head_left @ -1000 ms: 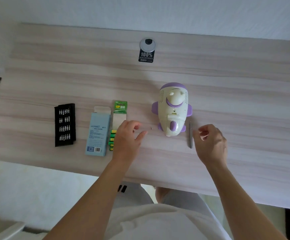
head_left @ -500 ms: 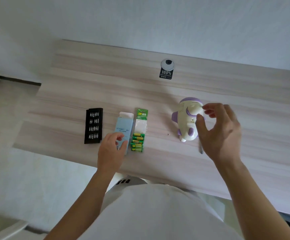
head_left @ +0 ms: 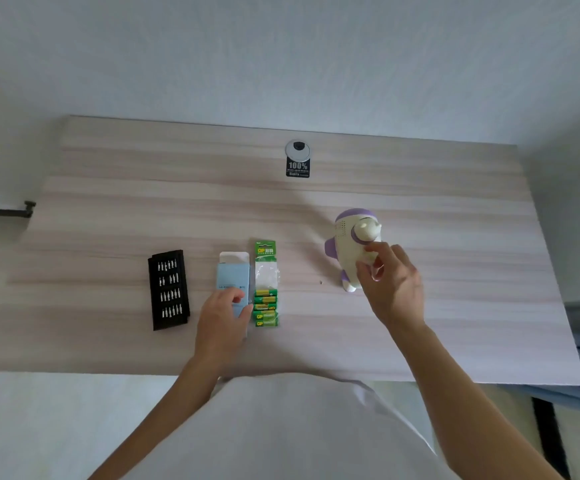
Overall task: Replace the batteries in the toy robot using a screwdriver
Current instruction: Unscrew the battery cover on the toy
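The white and purple toy robot (head_left: 349, 244) lies on the wooden desk (head_left: 454, 237) at centre right. My right hand (head_left: 394, 289) grips its lower body with thumb and fingertips. A green pack of batteries (head_left: 266, 306) lies at the desk's middle, with a pale blue box (head_left: 233, 275) just left of it. My left hand (head_left: 224, 318) covers the near end of that box, thumb on its right edge and fingers curled over the top. A tiny screw (head_left: 321, 282) sits between the batteries and the toy. The screwdriver is hidden behind my right hand.
A black case of screwdriver bits (head_left: 169, 289) lies left of the blue box. A round cable grommet (head_left: 297, 150) with a black label (head_left: 297, 168) sits at the desk's far edge, against the wall. The desk's near edge runs just above my white shirt.
My right hand went from beside the screwdriver up onto the toy and closed on it. My left hand moved left from the batteries onto the blue box. The camera pulled back.
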`<state>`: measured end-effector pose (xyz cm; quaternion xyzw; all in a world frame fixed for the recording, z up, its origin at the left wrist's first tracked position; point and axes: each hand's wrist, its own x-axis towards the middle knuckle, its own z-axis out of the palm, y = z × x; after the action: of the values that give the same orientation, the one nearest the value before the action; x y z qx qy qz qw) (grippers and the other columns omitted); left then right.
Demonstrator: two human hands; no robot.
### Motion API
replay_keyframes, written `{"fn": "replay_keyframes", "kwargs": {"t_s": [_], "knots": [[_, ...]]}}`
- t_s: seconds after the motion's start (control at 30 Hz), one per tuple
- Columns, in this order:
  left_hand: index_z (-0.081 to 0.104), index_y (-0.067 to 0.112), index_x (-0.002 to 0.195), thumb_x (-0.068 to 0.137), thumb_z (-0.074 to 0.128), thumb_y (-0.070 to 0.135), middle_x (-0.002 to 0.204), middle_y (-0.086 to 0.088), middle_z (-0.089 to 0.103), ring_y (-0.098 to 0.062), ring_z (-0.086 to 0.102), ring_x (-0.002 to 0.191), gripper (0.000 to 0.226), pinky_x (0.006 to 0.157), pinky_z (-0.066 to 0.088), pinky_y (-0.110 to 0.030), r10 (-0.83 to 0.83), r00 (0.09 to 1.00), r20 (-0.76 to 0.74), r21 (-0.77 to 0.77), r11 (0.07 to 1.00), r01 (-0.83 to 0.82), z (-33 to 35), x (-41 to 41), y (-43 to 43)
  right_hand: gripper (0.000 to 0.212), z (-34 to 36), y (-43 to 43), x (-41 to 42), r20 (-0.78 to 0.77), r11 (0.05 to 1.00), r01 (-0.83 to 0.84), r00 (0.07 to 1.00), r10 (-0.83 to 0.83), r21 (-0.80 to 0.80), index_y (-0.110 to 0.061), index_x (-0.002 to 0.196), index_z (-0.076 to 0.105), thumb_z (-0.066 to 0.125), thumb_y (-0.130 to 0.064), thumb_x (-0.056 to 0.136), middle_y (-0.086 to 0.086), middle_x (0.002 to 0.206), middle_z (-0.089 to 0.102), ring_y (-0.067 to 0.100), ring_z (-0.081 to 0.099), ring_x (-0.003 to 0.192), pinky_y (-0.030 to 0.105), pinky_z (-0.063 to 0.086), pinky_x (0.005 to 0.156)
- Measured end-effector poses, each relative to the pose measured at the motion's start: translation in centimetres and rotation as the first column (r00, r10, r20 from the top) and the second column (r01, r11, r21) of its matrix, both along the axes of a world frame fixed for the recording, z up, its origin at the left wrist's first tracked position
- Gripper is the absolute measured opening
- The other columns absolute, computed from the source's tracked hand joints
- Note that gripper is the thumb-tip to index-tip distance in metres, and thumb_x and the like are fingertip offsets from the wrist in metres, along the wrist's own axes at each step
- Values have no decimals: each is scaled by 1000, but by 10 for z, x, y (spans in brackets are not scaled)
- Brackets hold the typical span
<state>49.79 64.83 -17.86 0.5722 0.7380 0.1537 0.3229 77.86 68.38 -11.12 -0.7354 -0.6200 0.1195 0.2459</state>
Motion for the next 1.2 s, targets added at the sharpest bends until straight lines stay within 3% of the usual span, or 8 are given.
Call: {"fn": "replay_keyframes", "kwargs": {"t_s": [0.13,0.3,0.43,0.53,0.63,0.73,1.03,1.2], "knots": [[65,10,108,91,72,20,106,-5,62,-24,57,101,20,83,48,-35,-3,1000,10,-39,999,4,-6,-4,0,14,0,1,0,24,1000,16,1000,-15,-18,-14,92,64,72,-18,82,-4,75,49,24,49,58,26,35,55],[65,11,105,91,71,20,102,-3,63,-26,59,98,18,81,47,-36,-41,999,-4,-47,998,41,-8,-6,10,19,2,4,5,-18,999,-16,1000,15,-39,-16,96,67,75,-20,79,-2,74,56,23,54,60,28,42,54],[65,13,103,88,74,19,101,0,62,-28,59,95,19,82,50,-40,-155,988,-15,75,985,155,5,14,33,24,3,10,8,-49,995,-51,998,47,-83,-17,100,63,74,-22,79,-4,76,55,24,55,64,34,49,56],[60,12,123,81,80,24,120,-4,60,-27,58,109,49,93,51,-43,-327,944,39,233,922,310,24,54,61,30,1,11,9,-84,988,-74,994,63,-135,-19,105,57,73,-25,80,-5,78,53,23,54,68,34,49,58],[38,4,149,72,83,43,152,-10,41,-22,40,139,97,114,32,-25,-517,849,111,331,824,459,41,98,88,33,-1,9,12,-169,980,-72,985,40,-186,-20,107,52,72,-27,82,-6,80,52,20,54,72,34,47,61],[21,1,157,64,84,53,165,-11,22,-20,24,152,124,118,29,-27,-600,791,115,361,768,530,42,126,105,33,-1,12,14,-199,977,-72,979,32,-200,-20,107,51,72,-28,83,-8,78,50,18,53,73,32,45,61],[15,5,159,51,97,44,169,-2,7,-14,6,156,140,121,23,-25,-659,737,149,305,740,600,23,140,116,29,-2,22,16,-299,969,0,951,-76,-247,-18,98,55,76,-23,79,-9,72,48,9,48,66,23,38,58],[15,9,160,51,98,38,170,2,6,-11,5,156,139,120,22,-23,-639,748,180,265,764,589,27,143,117,31,-3,25,21,-330,964,-35,942,-56,-263,-16,96,54,77,-22,78,-10,70,45,20,52,67,42,52,63]]}}
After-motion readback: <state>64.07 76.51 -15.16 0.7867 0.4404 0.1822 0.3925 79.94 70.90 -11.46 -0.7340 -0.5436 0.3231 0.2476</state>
